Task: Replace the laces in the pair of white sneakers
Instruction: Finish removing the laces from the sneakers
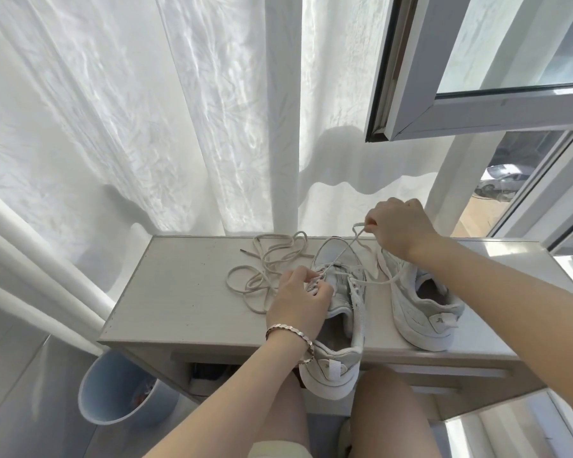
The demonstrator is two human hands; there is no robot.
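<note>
So from my end: both sneakers are on the table. The near sneaker sits heel toward me, with its heel hanging over the front edge. The second sneaker is just beside it on the right. My left grip is curled over the near sneaker's eyelet area, fingertips pinching the upper there. My right grip is raised past the toes, pinched on the end of the white lace. That lace runs back down to the eyelets, and another stretch of it lies across the second sneaker. A tangle of loose laces lies on the table left of the shoes, partly under my left grip. Blue bin on the floor, lower left.
</note>
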